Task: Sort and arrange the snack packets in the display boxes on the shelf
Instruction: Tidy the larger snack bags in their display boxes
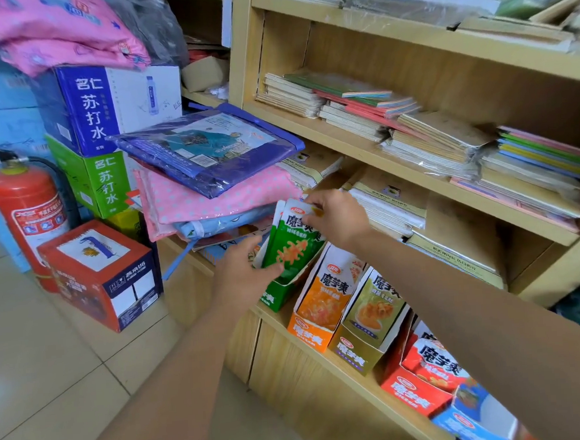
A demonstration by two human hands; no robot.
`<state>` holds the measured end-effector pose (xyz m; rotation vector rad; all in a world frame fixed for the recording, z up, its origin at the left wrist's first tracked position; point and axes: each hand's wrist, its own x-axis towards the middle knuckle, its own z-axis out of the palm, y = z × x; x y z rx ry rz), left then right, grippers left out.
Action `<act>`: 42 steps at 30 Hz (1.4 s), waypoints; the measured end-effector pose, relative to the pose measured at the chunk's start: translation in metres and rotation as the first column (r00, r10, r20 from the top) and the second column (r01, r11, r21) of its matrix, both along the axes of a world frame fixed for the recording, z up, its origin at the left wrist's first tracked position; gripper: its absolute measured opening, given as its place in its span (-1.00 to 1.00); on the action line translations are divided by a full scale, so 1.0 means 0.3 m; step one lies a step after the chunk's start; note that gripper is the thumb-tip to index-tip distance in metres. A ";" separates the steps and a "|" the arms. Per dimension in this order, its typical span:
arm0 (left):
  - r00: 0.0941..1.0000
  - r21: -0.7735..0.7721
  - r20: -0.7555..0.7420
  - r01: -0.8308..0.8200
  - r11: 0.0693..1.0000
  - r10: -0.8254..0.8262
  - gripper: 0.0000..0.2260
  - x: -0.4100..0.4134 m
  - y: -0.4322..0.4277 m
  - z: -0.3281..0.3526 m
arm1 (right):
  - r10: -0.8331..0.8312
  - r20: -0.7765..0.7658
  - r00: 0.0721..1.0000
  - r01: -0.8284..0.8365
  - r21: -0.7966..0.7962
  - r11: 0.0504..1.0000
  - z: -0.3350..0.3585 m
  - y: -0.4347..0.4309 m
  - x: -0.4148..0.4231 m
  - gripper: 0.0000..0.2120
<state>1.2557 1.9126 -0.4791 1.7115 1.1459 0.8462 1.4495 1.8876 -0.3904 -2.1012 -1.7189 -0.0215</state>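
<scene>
Both hands hold the green snack packets [288, 240]: left hand [242, 274] grips their lower side, right hand [336, 216] pinches the top. They stand half inside the green display box [277, 298] on the shelf [369, 389]. Square the stack first, then press it straight down.

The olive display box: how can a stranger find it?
Look along the lowest ledge of the wooden shelf. The olive display box is the third box from the left there, between the orange box and the red box. Only it is olive.
</scene>
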 end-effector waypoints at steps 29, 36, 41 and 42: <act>0.995 0.127 -0.101 0.018 0.992 -0.006 -0.42 0.039 -0.014 -0.032 | -0.047 0.096 0.994 0.047 0.009 0.999 -0.037 -0.023 -0.005 -0.94; 0.983 0.202 -0.181 0.035 0.979 0.002 -0.39 0.043 -0.016 -0.043 | -0.068 0.141 0.988 0.067 0.009 0.998 -0.054 -0.026 0.024 -0.64; 0.984 0.224 -0.178 0.030 0.974 0.010 -0.48 0.057 -0.019 -0.050 | -0.060 0.071 0.996 0.055 0.077 0.996 -0.079 -0.040 0.056 -0.51; 0.983 0.230 -0.181 0.031 0.973 0.012 -0.49 0.059 -0.020 -0.047 | -0.063 0.071 0.995 0.056 0.090 0.994 -0.077 -0.045 0.064 -0.47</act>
